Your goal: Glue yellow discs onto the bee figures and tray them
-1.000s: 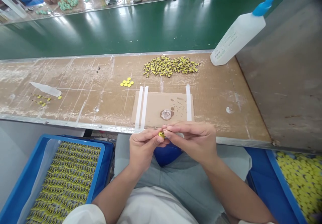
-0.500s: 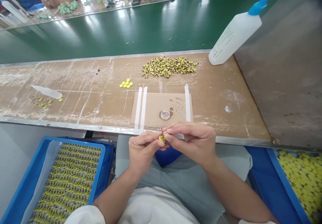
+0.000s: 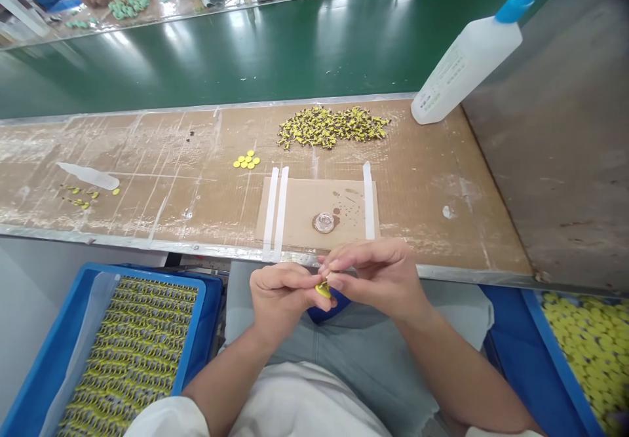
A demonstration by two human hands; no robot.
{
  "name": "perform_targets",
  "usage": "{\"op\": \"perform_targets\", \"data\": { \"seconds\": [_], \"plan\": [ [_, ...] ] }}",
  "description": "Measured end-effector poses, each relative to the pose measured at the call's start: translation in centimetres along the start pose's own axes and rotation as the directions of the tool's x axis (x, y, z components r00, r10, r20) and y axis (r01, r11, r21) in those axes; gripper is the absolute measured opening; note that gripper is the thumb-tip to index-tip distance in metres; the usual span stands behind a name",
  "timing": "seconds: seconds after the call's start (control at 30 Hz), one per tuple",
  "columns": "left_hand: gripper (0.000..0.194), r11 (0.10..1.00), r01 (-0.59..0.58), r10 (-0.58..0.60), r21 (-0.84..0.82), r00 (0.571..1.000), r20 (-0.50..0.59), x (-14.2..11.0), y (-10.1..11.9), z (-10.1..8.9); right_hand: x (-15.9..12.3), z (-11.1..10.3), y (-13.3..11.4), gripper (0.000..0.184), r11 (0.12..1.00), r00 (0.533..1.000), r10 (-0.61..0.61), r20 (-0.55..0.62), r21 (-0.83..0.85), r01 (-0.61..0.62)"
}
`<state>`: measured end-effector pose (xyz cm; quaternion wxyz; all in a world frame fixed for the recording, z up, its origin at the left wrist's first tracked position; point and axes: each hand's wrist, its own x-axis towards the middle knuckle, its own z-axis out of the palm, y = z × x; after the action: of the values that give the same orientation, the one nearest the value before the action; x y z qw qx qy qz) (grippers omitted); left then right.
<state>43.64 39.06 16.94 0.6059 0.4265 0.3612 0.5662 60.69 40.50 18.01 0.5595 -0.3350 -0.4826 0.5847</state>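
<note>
A small yellow piece point(image 3: 323, 291) is at the centre of the clock, above the person's lap and just off the near edge of the surface point(image 3: 417, 175). From 9 o'clock, the left hand point(image 3: 280, 296) has its grip clamped on the piece; from 3 o'clock, the right hand point(image 3: 381, 280) has its grip pinched on the upper end, where the fingertips hide the detail. At 12 o'clock, a small round dish point(image 3: 324, 222) rests on a taped cardboard sheet point(image 3: 304, 201), with a heap of yellow-and-dark parts point(image 3: 334, 127) beyond it. A cluster of yellow discs point(image 3: 246, 160) lies at 11, and a tilted white bottle point(image 3: 466, 70) with a blue nozzle stands at 1. At 10 lies a translucent tapered tube point(image 3: 88, 176). Between 8 and 9, a blue tray point(image 3: 189, 332) holds rows of yellow-and-dark pieces; between 3 and 4, a blue bin point(image 3: 555, 352) holds many yellow discs.
</note>
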Motion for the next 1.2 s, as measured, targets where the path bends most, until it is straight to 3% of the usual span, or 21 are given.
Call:
{"op": "perform_targets", "data": {
  "seconds": [0.17,0.27,0.37,0.47,0.67,0.83,0.97,1.1,1.2],
  "plan": [
    [0.021,0.996,-0.057,0.061,0.071,0.997,-0.050,0.2,0.0,0.0,0.2,0.2,0.0,0.013,0.995,0.998,0.040,0.055,0.086,-0.045],
    [0.035,0.976,-0.179,0.190,0.125,0.979,-0.077,0.2,-0.1,0.0,0.3,0.1,0.1,0.012,0.994,0.995,0.056,0.083,0.091,-0.063],
    [0.055,0.928,-0.332,0.337,0.169,0.941,-0.004,-0.1,-0.2,-0.4,0.4,0.0,0.3,0.011,0.994,0.990,0.057,0.129,0.087,-0.068],
    [0.079,0.877,-0.434,0.414,0.207,0.900,0.135,-0.3,0.1,-0.9,0.4,-0.1,0.4,0.010,0.989,0.979,0.053,0.196,0.126,-0.079],
    [0.098,0.792,-0.528,0.409,0.308,0.832,0.374,-0.1,1.7,-0.9,0.4,-0.6,0.4,0.014,0.987,0.958,0.027,0.287,0.146,-0.071],
    [0.099,0.801,-0.484,0.345,0.353,0.855,0.388,-0.1,2.2,-0.8,0.3,-0.8,0.5,0.019,0.988,0.960,0.021,0.279,0.143,-0.063],
    [0.100,0.788,-0.499,0.356,0.360,0.847,0.395,-0.3,2.1,-1.3,0.2,-0.5,0.6,0.019,0.993,0.972,0.032,0.234,0.105,-0.058],
    [0.101,0.756,-0.533,0.362,0.381,0.825,0.435,0.0,1.9,-1.9,0.0,-0.2,0.8,0.014,0.994,0.983,0.083,0.166,0.058,-0.094],
    [0.101,0.736,-0.597,0.401,0.318,0.764,0.505,0.5,1.8,-2.1,-0.2,-0.2,0.8,0.013,0.989,0.979,0.133,0.158,0.044,-0.141]
  ]
}}
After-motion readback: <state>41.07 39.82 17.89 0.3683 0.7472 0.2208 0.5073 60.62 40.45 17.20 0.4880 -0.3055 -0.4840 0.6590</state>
